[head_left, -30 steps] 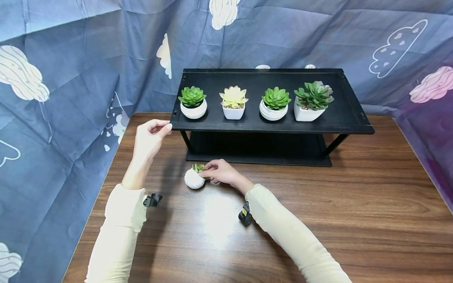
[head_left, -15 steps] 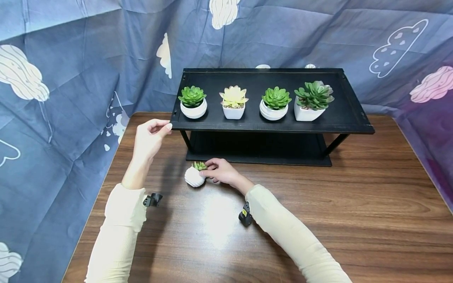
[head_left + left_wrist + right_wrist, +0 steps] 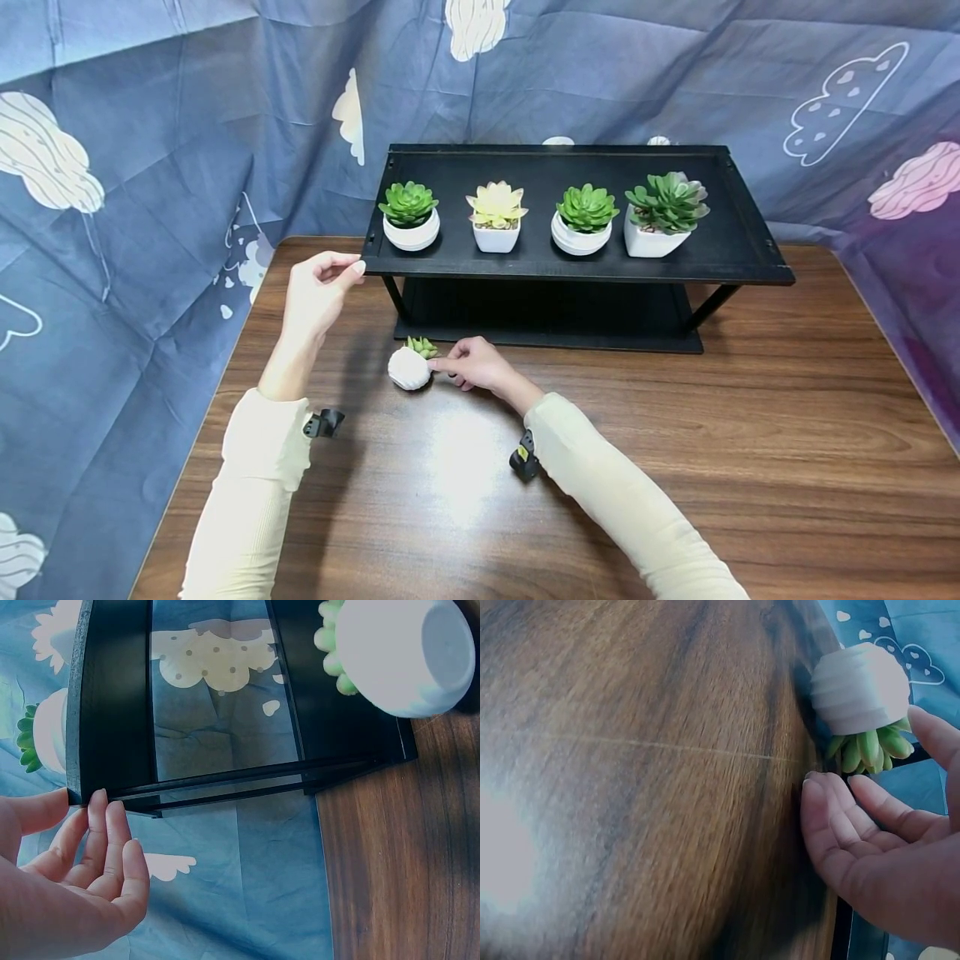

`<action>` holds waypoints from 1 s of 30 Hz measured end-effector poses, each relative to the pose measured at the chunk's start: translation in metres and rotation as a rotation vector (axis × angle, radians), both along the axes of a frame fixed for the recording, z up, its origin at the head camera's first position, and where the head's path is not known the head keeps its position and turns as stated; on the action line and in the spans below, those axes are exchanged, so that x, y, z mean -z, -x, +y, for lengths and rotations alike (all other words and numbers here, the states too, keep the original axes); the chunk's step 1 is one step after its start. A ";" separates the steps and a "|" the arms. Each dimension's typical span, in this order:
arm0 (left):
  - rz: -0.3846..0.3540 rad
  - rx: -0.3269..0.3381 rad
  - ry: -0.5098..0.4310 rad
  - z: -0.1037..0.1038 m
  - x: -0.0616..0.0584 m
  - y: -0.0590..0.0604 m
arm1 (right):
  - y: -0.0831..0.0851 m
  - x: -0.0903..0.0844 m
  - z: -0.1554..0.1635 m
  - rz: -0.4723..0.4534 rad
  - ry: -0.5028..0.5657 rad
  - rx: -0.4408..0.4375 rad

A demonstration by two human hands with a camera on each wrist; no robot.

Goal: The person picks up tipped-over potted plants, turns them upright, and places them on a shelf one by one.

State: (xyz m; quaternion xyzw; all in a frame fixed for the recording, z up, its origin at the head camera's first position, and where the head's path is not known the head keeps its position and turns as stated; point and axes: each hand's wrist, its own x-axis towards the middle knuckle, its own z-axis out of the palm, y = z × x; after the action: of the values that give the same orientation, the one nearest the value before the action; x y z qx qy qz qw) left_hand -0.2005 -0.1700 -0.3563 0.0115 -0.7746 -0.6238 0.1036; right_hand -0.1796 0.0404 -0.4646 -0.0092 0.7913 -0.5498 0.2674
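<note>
A small white pot (image 3: 408, 368) lies tipped on the tabletop (image 3: 675, 433) before the black shelf (image 3: 577, 265). The right hand (image 3: 472, 363) rests beside it, fingers relaxed, index fingertip touching. The left hand (image 3: 315, 292), fingers loose and empty, hovers at the shelf's corner; no writing shows.

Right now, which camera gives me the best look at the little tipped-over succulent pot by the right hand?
The right wrist view: the tipped pot fills the corner, ribbed side and green leaves plain, beside the right hand. The head view shows it small on the table; the left wrist view shows mostly its smooth base.
</note>
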 end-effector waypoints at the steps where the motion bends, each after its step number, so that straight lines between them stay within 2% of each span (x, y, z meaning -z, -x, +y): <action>1: 0.002 0.002 -0.001 0.000 0.000 0.000 | 0.000 0.000 -0.001 0.005 0.001 -0.005; 5: 0.000 0.006 -0.002 0.001 -0.001 -0.001 | 0.000 0.000 -0.005 0.019 0.000 -0.007; 12: -0.001 0.005 -0.001 0.001 -0.001 -0.001 | -0.004 -0.002 -0.015 -0.033 -0.051 0.035; 20: 0.001 0.002 -0.002 0.000 -0.001 -0.001 | -0.009 -0.006 -0.026 -0.051 -0.100 0.061; 30: 0.022 0.011 -0.018 0.000 0.001 0.000 | -0.003 -0.016 -0.033 -0.033 -0.138 0.050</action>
State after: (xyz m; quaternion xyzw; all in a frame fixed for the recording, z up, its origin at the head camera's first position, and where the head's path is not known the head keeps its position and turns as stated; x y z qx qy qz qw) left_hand -0.2007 -0.1701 -0.3573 0.0012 -0.7677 -0.6315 0.1085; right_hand -0.1766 0.0079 -0.4482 0.0383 0.8228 -0.5004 0.2666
